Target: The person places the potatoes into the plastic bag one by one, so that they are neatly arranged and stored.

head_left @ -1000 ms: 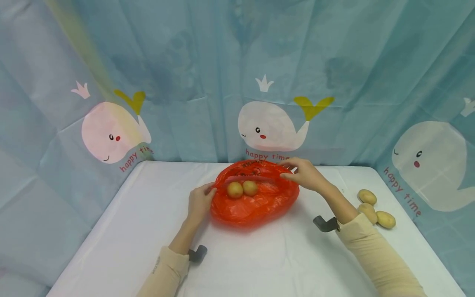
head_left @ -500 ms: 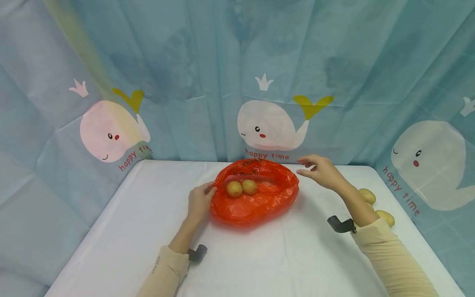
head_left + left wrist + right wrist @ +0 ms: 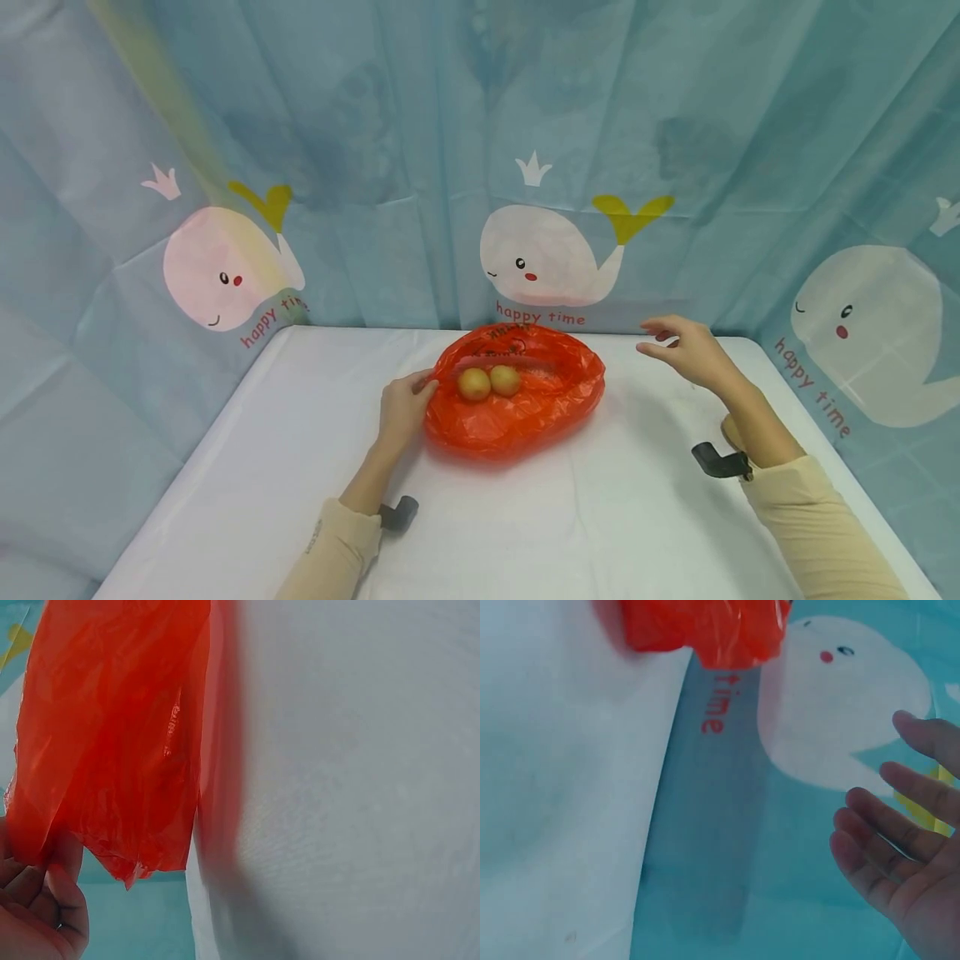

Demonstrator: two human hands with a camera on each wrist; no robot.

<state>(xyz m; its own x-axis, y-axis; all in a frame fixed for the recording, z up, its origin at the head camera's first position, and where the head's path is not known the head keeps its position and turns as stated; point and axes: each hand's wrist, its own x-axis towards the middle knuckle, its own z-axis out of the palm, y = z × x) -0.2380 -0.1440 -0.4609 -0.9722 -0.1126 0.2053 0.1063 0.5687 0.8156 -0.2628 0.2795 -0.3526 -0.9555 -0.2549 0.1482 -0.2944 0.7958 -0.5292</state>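
Note:
A red plastic bag (image 3: 517, 421) stands with its mouth spread wide on the white table. Two potatoes (image 3: 474, 384) lie side by side inside it. My left hand (image 3: 403, 410) pinches the bag's left rim; in the left wrist view, thumb and fingers (image 3: 66, 859) hold the red film. My right hand (image 3: 688, 350) hovers to the right of the bag, apart from it, fingers loosely spread and holding nothing. The right wrist view shows that palm empty, with the bag (image 3: 705, 626) at the top. Part of one loose potato (image 3: 731, 432) shows beside my right forearm.
The white table (image 3: 525, 533) ends at a blue curtain (image 3: 375, 167) printed with whales, behind and at the sides. My right forearm covers most of the loose potatoes on the right. Each wrist wears a dark camera mount (image 3: 400, 514).
My right hand has let go of the bag's right rim and moved right, its forearm now covering the loose potatoes. My left hand and the bag have stayed in place.

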